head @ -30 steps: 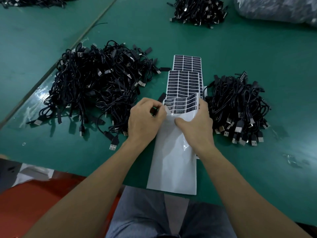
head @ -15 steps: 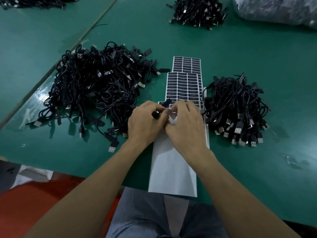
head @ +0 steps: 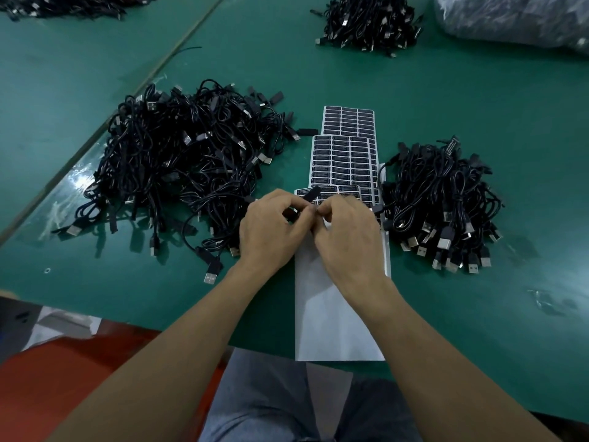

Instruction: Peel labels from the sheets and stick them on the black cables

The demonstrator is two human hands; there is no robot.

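Cable (head: 310, 194) under work: you hold it low over the near label sheet (head: 334, 314), at centre of the green table (head: 446, 90), its black end poking up past your fingers. Your left hand (head: 271, 231) has fingers curled round the cable, knuckles up. Your right hand (head: 347, 237) is closed narrow, thumb & forefinger pinched onto the same cable, tips touching your left fingertips. Label itself is hidden btwn the fingers; can't confirm its position. Near label sheet is mostly bare white backing, a few rows of black labels left at its far end, and its near end overhangs the table edge toward your lap. Middle sheet (head: 341, 161) lies partly under it, rows full as far as visible; far sheet (head: 349, 121) is tucked under that one. Large cable pile (head: 185, 167) sits to your left, loose & tangled, USB plugs showing. Smaller pile (head: 439, 199) sits to your right, just beside the sheets, plugs bunched at its near side. Third pile (head: 369, 20) is at the far side, well apart; clear plastic bag (head: 516, 17) is in the far right corner.
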